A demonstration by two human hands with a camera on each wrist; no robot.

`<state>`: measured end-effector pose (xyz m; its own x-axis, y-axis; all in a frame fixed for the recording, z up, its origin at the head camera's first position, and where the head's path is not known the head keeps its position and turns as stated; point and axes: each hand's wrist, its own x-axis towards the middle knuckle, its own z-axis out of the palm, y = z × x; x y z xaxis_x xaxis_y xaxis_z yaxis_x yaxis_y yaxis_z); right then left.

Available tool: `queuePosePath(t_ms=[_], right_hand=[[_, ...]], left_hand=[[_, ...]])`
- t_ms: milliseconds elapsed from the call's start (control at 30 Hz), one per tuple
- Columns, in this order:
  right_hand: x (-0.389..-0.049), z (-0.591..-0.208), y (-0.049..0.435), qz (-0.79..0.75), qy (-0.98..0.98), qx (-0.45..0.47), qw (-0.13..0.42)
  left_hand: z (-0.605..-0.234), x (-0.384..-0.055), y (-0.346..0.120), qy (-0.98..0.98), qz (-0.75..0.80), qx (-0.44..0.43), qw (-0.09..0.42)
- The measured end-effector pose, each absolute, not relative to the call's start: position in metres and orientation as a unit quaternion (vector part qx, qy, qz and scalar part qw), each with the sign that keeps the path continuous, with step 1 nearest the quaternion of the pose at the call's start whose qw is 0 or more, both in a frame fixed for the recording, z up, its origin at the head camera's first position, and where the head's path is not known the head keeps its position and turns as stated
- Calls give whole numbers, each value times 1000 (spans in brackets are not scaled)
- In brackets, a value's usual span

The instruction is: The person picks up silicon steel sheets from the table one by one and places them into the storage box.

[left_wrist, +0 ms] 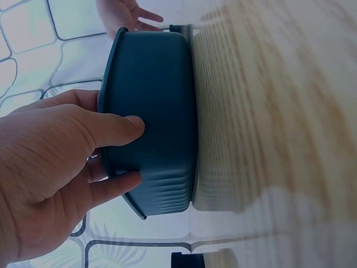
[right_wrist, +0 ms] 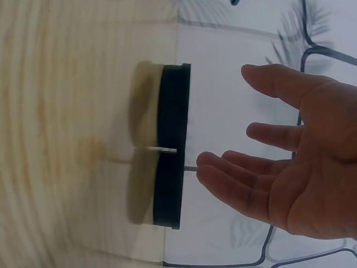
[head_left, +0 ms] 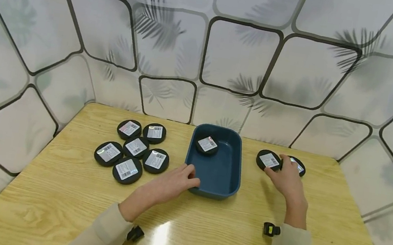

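Note:
My left hand (head_left: 176, 181) grips the near left corner of a dark blue plastic bin (head_left: 238, 162). In the left wrist view the thumb presses the outer wall of the bin (left_wrist: 156, 84), and some fingers pass behind its rim. One black round container with a white label (head_left: 207, 144) lies inside the bin. On the right, my right hand (head_left: 288, 180) hovers over two more black containers, the left one (head_left: 268, 160) and the right one (head_left: 298, 166), partly hidden by fingers. In the right wrist view the right hand (right_wrist: 284, 156) has spread fingers, apart from the containers (right_wrist: 172, 111).
Left of the bin, several labelled black containers (head_left: 135, 147) lie in a close cluster on the wooden table (head_left: 225, 237). A patterned cloth wall (head_left: 240, 57) rises behind the table and along both sides.

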<state>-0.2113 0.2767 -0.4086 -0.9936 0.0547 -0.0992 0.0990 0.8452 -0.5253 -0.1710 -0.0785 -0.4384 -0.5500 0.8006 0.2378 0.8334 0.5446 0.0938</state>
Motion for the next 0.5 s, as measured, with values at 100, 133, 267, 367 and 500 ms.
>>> queuePosePath(t_ms=[100,133,267,367,500], right_hand=[[-215,-412,280,-278,958,42,49],[-217,-414,281,-278,958,42,50],[-223,-420,286,-276,959,34,49],[-228,-424,290,-273,961,28,46],[-232,-428,292,-275,960,33,45]], left_hand=[[-438,-171,-79,-875,-100,-465,83],[-437,-171,-80,-876,-101,-465,83],[-437,-171,-80,-877,-100,-464,82],[-436,-170,-79,-877,-97,-464,81],[-436,-170,-79,-877,-94,-464,78]])
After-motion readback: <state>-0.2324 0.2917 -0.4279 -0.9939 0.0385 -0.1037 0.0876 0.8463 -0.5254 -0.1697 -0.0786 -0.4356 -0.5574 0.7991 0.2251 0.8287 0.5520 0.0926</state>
